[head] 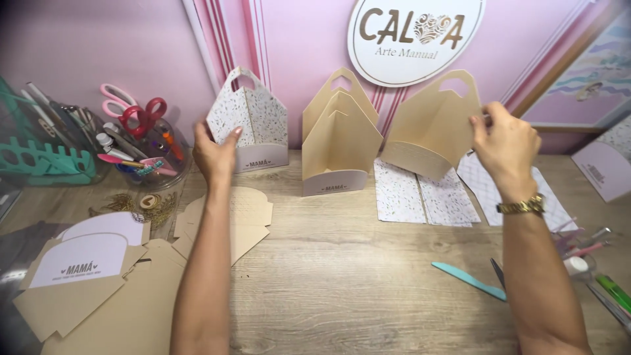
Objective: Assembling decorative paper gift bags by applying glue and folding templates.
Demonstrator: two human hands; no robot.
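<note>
Pink wall's oval sign (415, 39) overlooks left hand (213, 154) clasping speckled box (250, 118), right hand (506, 148) pinching tilted tan box (430, 131).

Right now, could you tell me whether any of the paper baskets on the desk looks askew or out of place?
Yes: the plain kraft basket, held by the right hand, is tilted with its base lifted. The speckled basket at the left hand and the middle basket stand upright.
</note>
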